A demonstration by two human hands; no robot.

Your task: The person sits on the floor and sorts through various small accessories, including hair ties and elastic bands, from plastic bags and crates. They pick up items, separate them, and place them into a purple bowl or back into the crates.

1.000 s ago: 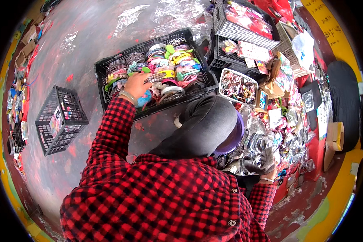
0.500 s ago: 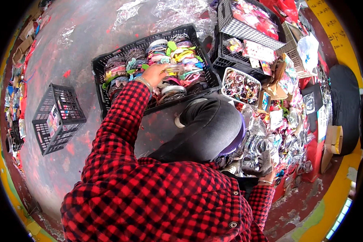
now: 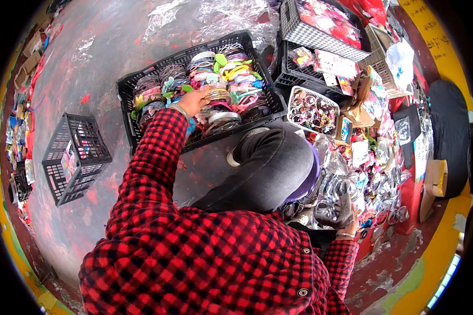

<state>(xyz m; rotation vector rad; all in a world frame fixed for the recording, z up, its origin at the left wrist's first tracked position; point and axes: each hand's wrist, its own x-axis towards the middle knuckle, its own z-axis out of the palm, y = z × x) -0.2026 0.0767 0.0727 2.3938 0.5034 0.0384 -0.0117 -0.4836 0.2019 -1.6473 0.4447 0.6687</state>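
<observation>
A black plastic crate [image 3: 202, 143] on the floor in front of me holds rows of stacked headbands in many colours, some with green, yellow and pale blue bows. My left hand [image 3: 194, 102] reaches into its middle, fingers closed round the edge of a stack of gold-toned headbands [image 3: 218, 96]. At my right side, low by the heap of goods, my right hand [image 3: 348, 229] grips a grey fuzzy cloth piece [image 3: 345, 211]; part of the fingers is hidden behind it. Clear-wrapped hair bands [image 3: 328, 197] lie just beyond that hand.
A smaller black crate [image 3: 78, 157] stands at the left. On the right are a white tray of small hair accessories [image 3: 314, 111], a grey woven basket [image 3: 326, 32] stacked on a black crate, and an open cardboard box [image 3: 433, 184]. Plastic wrapping [image 3: 231, 18] lies at the back.
My left hand has drawn slightly back and to the left, and the gold-toned headbands have shifted with it. My right hand stays nearly in place with the grey cloth piece.
</observation>
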